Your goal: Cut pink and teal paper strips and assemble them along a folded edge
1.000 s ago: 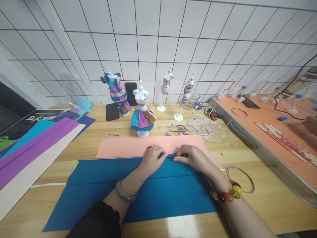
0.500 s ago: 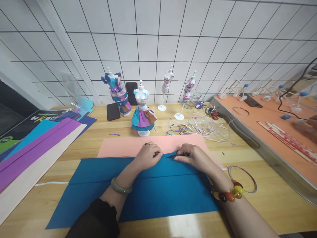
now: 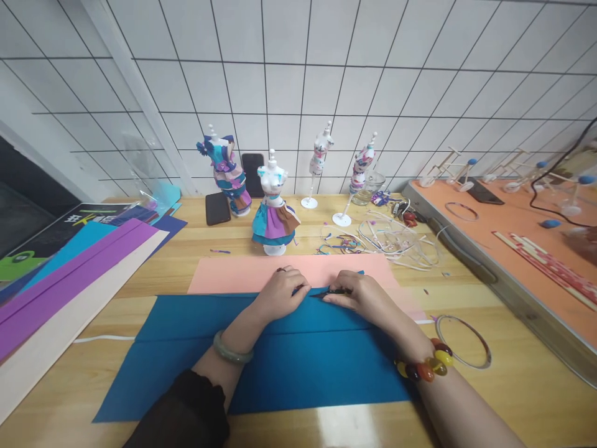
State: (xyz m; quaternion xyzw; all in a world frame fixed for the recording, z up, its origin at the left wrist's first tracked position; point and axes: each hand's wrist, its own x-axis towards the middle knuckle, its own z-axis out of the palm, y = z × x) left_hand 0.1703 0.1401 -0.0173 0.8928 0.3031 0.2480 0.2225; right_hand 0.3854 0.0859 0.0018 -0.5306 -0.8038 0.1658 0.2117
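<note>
A dark blue sheet (image 3: 317,367) with a fold line lies flat in front of me, partly over a pink sheet (image 3: 233,274). My left hand (image 3: 285,292) is closed, pinching the blue sheet's far edge between thumb and fingers. Just right of it, my right hand (image 3: 353,292) grips small dark scissors (image 3: 319,295), their pointed blades turned left along that same edge. The handles are mostly hidden by the fingers. A little blue end of the material (image 3: 360,272) sticks up behind the right knuckles.
Beyond the sheets stand a mannequin in a colourful skirt (image 3: 275,218) and several others. Tangled pale cords (image 3: 396,242) lie to their right. Coloured sheets (image 3: 93,267) are stacked at left. A hoop (image 3: 464,342) rests by my right wrist. An orange-topped table (image 3: 522,218) adjoins on the right.
The view has shifted slightly, moving the scene to the right. The scissors have edged closer to my left fingers, and a blue end now shows behind my right hand.
</note>
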